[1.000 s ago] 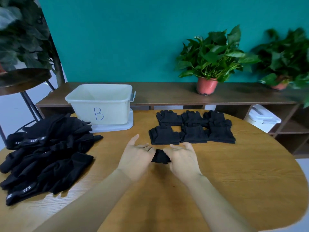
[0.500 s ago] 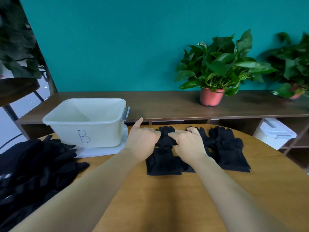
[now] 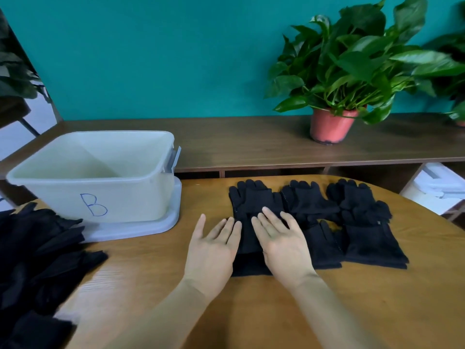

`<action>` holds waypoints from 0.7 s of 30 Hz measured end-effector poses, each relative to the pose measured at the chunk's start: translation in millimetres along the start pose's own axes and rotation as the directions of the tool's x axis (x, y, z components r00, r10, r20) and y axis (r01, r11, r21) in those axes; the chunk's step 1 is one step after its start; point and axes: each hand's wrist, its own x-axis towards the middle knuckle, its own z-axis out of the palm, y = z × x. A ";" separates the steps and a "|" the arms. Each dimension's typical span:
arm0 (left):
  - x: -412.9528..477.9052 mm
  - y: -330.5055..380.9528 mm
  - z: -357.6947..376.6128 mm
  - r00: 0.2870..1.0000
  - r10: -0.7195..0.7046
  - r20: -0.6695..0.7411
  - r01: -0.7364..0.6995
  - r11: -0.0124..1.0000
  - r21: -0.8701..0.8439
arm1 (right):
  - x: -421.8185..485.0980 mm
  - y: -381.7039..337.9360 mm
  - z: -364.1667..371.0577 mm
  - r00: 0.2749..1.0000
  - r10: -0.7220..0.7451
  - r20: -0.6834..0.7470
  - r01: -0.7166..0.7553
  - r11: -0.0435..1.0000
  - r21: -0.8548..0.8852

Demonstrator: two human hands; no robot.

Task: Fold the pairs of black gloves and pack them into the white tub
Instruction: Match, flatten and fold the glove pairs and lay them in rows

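Presently: folded black gloves (image 3: 312, 207) lie at 1 o'clock of the white tub (image 3: 95, 197)'s 10 o'clock station. Soft, light knit, likely to spring open; take by the folded edge. Left hand (image 3: 211, 250) and right hand (image 3: 281, 245) lie flat on the nearest pair, gripping nothing.

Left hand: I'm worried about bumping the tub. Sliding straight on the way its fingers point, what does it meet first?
Probably the black gloves just ahead: the left hand points forward and slightly right, fingertips near their edge. The white tub sits off to its left.
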 end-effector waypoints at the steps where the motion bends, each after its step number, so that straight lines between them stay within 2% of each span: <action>1: -0.9 1.2 -2.0 1.000 0.003 0.010 -0.003 1.000 -0.006 | -1.3 0.0 0.7 1.000 0.001 0.000 -0.001 1.000 0.002; 4: -6.5 1.1 -3.4 0.997 0.031 0.073 -0.033 0.999 0.028 | -6.2 -3.1 -1.3 0.997 -0.016 0.077 0.014 1.000 0.021; 6: -11.6 -2.2 -3.1 0.997 0.043 0.066 -0.045 0.999 0.020 | -8.6 -4.7 -2.3 0.995 -0.024 0.100 0.022 1.000 0.017; 9: -18.0 -4.0 -12.7 0.989 0.066 0.132 -0.060 0.997 -0.044 | -13.0 -6.3 -4.8 0.995 -0.015 0.095 0.016 1.000 -0.013; 13: -27.1 -3.7 -13.5 0.971 0.188 0.151 -0.180 0.981 -0.069 | -28.8 -13.8 -18.3 0.994 0.015 0.108 -0.019 0.999 0.033; 15: -28.4 -6.0 -9.8 0.967 0.193 0.165 -0.181 0.980 -0.085 | -37.8 -19.2 -18.1 0.996 -0.010 0.088 0.008 1.000 0.030; 19: -18.6 -4.8 -5.2 0.981 0.130 0.146 -0.074 0.939 -0.336 | -43.2 -20.9 -7.5 0.998 0.054 0.026 -0.055 0.998 0.034; 21: -13.5 -3.9 -2.9 0.978 0.135 0.157 -0.066 0.922 -0.381 | -41.5 -19.5 -7.2 0.996 0.089 0.005 -0.090 0.995 0.049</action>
